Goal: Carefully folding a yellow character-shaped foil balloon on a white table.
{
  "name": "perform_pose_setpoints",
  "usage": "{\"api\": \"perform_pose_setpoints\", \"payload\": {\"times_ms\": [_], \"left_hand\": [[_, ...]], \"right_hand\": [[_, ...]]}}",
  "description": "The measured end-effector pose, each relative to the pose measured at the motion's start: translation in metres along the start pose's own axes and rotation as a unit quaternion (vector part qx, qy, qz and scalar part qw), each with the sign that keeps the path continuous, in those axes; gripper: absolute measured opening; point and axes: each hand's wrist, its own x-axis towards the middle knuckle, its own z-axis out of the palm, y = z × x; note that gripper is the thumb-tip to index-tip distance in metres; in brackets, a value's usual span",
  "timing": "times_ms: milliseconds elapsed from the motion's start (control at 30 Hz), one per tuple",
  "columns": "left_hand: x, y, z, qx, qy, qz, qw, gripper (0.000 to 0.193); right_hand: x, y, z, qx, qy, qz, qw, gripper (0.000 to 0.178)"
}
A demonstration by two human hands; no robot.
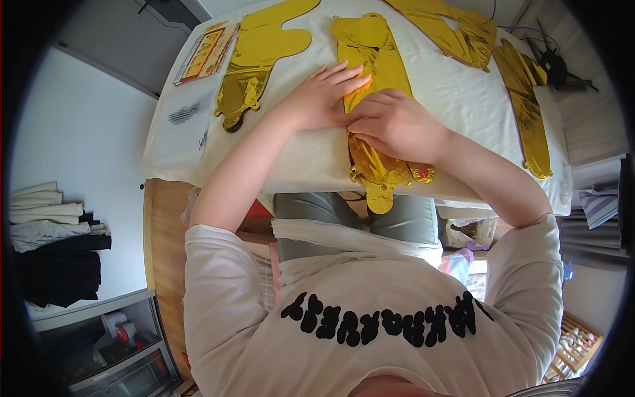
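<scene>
A flat gold foil balloon (383, 63) lies lengthwise on the white-covered table, its lower tabs hanging past the near edge above my lap. My left hand (324, 98) rests on the balloon's left edge, fingers stretched out and lightly spread. Beside it, my right hand (400, 127) is closed, its curled fingers pinching the foil near the balloon's middle. The exact pinched spot is partly hidden under those fingers. Below the right hand the foil is creased, and a small red mark shows on a side tab.
More flat gold balloons lie around: one (268, 46) at left, another (456, 33) at the far right, and a narrow one (526, 109) along the right side. A clear package (182, 122) with a printed card sits at the left edge. A black object with a cable (559, 66) is far right.
</scene>
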Motion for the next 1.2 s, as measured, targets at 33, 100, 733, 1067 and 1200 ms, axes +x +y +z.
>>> {"api": "perform_pose_setpoints", "payload": {"times_ms": [33,100,733,1067,1200], "left_hand": [[0.0,0.0,0.001,0.001,0.003,0.001,1.0,0.078],[0.0,-0.001,0.001,0.001,0.008,0.0,1.0,0.078],[-0.002,-0.006,0.004,0.016,0.0,-0.001,1.0,0.084],[-0.001,-0.007,0.005,0.021,0.005,0.002,1.0,0.085],[0.0,-0.006,0.005,0.02,0.003,-0.003,1.0,0.086]], "right_hand": [[0.0,-0.002,0.002,-0.011,0.022,-0.005,1.0,0.016],[-0.001,-0.003,0.001,-0.021,0.028,-0.006,0.999,0.014],[-0.002,-0.015,0.004,-0.014,-0.027,0.003,1.0,0.028],[-0.001,-0.017,0.009,0.016,0.015,0.057,0.998,0.019],[-0.002,-0.016,0.008,-0.009,-0.003,0.042,0.999,0.016]]}}
